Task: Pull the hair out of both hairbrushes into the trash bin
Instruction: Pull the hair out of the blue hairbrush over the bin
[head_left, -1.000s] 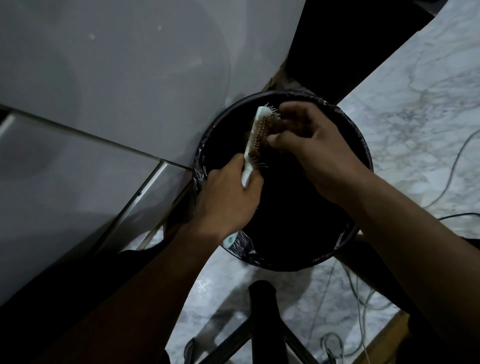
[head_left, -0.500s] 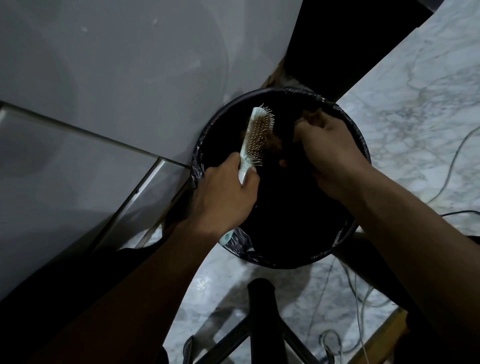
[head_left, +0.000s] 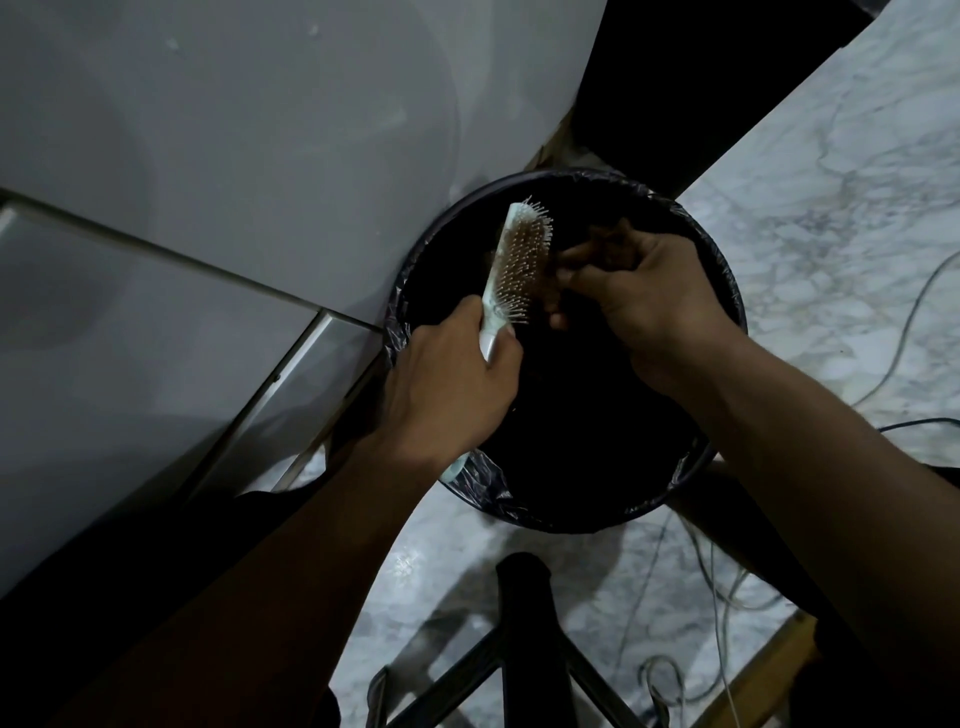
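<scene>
Hairbrush (head_left: 521, 262) gripped in left hand (head_left: 451, 389)

Dim, low-contrast scene. The trash bin (head_left: 566, 348) interior is pure black; the marble floor (head_left: 831, 218) at far right is brightest. Forearms fall into shadow near; straight edges bow from wide-angle distortion.

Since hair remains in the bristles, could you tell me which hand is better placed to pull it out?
Right. The right hand sits at the hairbrush bristles over the trash bin; the left hand is gripping the handle.
</scene>
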